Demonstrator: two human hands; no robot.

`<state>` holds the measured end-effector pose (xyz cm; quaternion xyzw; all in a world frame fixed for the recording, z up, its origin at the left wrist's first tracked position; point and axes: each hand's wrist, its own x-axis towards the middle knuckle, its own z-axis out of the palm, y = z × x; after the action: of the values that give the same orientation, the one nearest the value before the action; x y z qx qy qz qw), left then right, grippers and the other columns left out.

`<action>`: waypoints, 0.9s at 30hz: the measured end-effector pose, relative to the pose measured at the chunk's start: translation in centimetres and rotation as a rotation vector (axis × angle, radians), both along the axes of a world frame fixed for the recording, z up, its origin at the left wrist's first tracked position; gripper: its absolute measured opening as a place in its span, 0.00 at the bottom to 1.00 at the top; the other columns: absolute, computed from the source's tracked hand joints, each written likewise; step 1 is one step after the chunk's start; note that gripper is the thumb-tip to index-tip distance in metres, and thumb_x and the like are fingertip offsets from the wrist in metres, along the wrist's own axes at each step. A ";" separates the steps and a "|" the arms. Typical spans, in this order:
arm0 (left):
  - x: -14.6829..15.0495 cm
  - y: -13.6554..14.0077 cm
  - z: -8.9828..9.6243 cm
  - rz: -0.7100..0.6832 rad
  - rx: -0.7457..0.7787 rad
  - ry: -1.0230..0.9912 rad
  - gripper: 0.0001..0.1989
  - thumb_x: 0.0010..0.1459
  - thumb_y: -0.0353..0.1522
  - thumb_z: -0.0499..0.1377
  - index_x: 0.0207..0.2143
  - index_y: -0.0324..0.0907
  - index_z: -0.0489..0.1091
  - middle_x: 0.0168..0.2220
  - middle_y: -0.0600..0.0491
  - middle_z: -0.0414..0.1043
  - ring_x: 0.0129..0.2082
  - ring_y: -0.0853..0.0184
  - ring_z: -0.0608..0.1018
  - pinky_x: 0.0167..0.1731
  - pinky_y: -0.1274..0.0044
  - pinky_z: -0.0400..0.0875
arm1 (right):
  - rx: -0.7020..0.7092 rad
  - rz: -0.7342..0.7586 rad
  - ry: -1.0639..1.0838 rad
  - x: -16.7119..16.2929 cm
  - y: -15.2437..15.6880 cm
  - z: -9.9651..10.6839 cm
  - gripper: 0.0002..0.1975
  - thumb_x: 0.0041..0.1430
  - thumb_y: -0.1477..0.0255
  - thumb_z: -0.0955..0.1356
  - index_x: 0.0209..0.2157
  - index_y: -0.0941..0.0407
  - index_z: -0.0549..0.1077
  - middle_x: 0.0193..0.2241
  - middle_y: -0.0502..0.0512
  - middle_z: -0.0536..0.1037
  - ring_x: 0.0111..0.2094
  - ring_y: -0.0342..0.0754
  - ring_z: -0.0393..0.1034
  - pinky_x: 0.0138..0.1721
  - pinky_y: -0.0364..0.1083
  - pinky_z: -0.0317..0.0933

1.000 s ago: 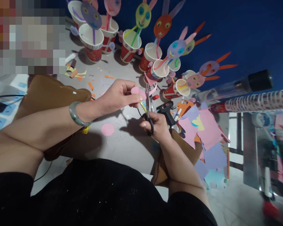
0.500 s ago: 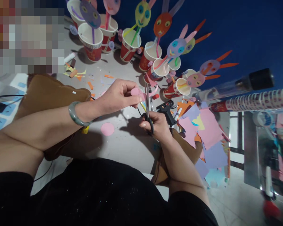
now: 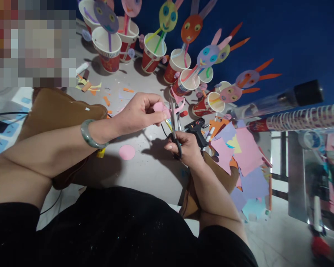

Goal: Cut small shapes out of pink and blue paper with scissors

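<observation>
Between the thumb and fingers of my left hand (image 3: 144,110) is a small piece of pink paper (image 3: 159,107), partly rounded, with a curling strip trailing to the right. My right hand (image 3: 187,148) has its fingers through the handles of black-handled scissors (image 3: 176,142). The blades point away from me and meet the pink paper just right of my left fingertips. On the table below lies a pink paper circle (image 3: 127,152). Past the scissors, a black glue gun (image 3: 196,129) rests beside my right hand.
Red paper cups (image 3: 109,61) with paper animal heads on straws line the back by a blue wall. Coloured paper sheets (image 3: 247,152) pile up at right, near a stack of cups (image 3: 306,116). Orange and yellow scraps (image 3: 90,86) lie at left on the table (image 3: 153,174).
The scissor blades have spread a little wider around the pink paper. The paper and its strip have shifted slightly left; both hands stay almost in place.
</observation>
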<state>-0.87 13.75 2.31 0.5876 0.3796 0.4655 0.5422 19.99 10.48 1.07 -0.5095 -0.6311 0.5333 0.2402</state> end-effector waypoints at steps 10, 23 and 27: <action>-0.2 0.3 0.0 0.000 0.056 -0.011 0.08 0.52 0.27 0.63 0.23 0.41 0.69 0.20 0.58 0.69 0.21 0.75 0.70 0.22 0.81 0.66 | -0.013 -0.007 0.018 0.0 0.0 -0.1 0.32 0.39 0.44 0.77 0.17 0.54 0.61 0.15 0.43 0.60 0.20 0.38 0.51 0.23 0.43 0.46; -0.2 0.4 -0.2 -0.009 0.058 -0.038 0.06 0.52 0.28 0.63 0.24 0.41 0.69 0.21 0.58 0.69 0.22 0.75 0.69 0.22 0.81 0.66 | -0.005 -0.012 0.005 0.1 0.1 -0.8 0.34 0.37 0.42 0.76 0.16 0.54 0.59 0.15 0.43 0.59 0.20 0.38 0.49 0.22 0.43 0.44; 0.0 0.3 -0.5 -0.003 0.073 -0.058 0.05 0.52 0.28 0.63 0.24 0.41 0.70 0.21 0.58 0.69 0.22 0.75 0.70 0.23 0.81 0.67 | -0.014 -0.018 0.016 -0.1 -0.1 -0.5 0.33 0.39 0.43 0.76 0.17 0.54 0.60 0.15 0.43 0.58 0.20 0.39 0.50 0.22 0.43 0.45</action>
<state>-0.87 14.09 1.86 0.5938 0.3458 0.4949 0.5318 19.89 10.34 0.56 -0.5126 -0.6207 0.5397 0.2466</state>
